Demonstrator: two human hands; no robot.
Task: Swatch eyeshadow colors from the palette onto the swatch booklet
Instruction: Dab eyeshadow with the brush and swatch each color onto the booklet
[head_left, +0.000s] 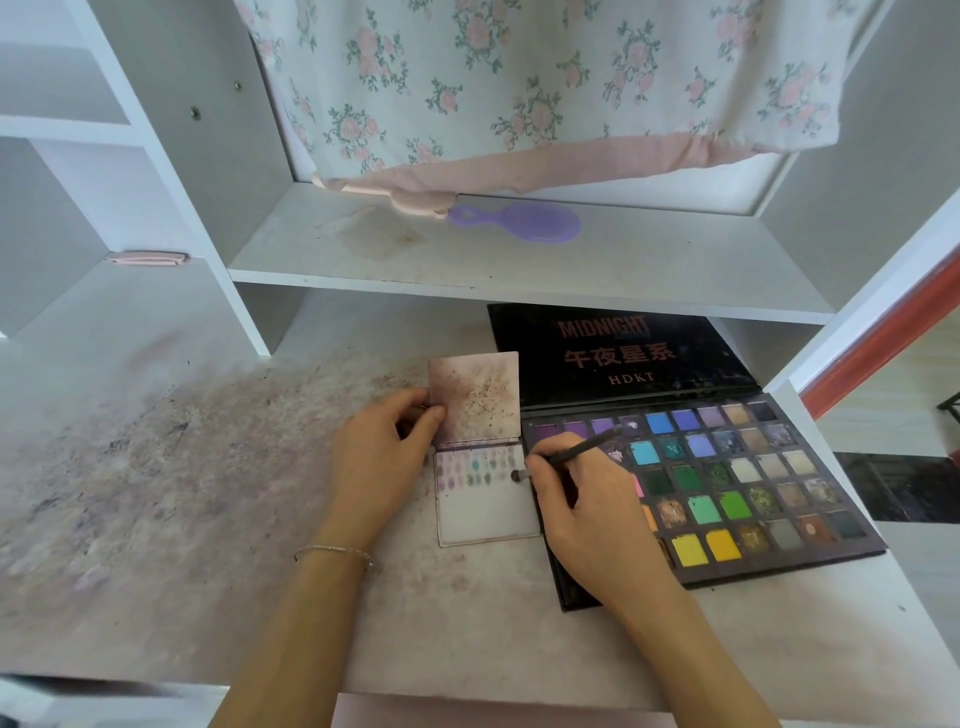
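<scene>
1. A small white swatch booklet (485, 499) of smooth, glossy card lies open on the stained, speckled white desk top (156, 467), just left of the palette and touching its edge. Its upper leaf (475, 397) stands tilted up, smeared brownish-pink with dark flecks; the lower page lies flat, with short oval swatches of mauve, teal and grey in rows along its top.
2. One large, rectangular black eyeshadow palette (727, 483) lies open, long axis running left to right and skewed toward the near right. Its square pans hold matte and glittery powders in purple, blue, green, yellow and neutral shades. The glossy black lid (623, 353) lies back under the shelf.
3. The left hand (379, 462) pinches the raised leaf's left edge between thumb and fingers; a thin silver bracelet (335, 552) circles the wrist.
4. The right hand (582, 504) grips one slim dark eyeshadow brush (574, 451) between thumb and fingertips. Its handle points up-right over the purple pans; its rounded tip touches the lower page's right edge.
5. One lilac plastic hand mirror or brush (519, 222) lies on the white shelf (519, 265), under a floral cloth (519, 88).
</scene>
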